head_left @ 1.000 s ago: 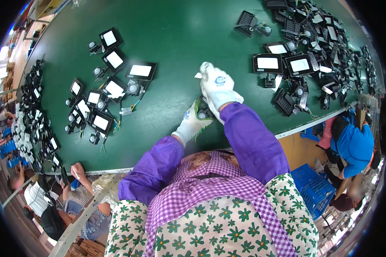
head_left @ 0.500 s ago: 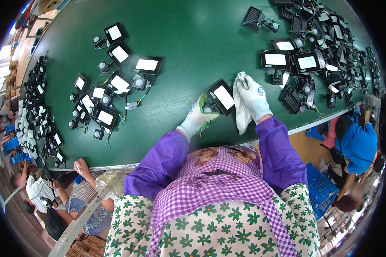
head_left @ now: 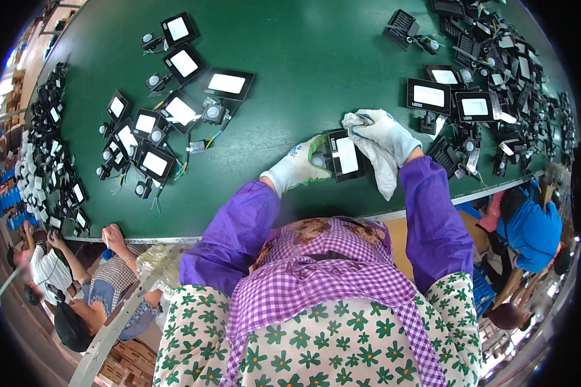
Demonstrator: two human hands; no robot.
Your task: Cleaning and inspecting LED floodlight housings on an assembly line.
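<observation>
Green table [head_left: 303, 39], strewn with lamps [head_left: 174, 116]. Near its front edge, one lamp [head_left: 346, 155] between both gloves: left hand [head_left: 301, 166] clamped on its left side, right hand [head_left: 386, 132] closed on a cloth [head_left: 376, 155], touching its right edge.
</observation>
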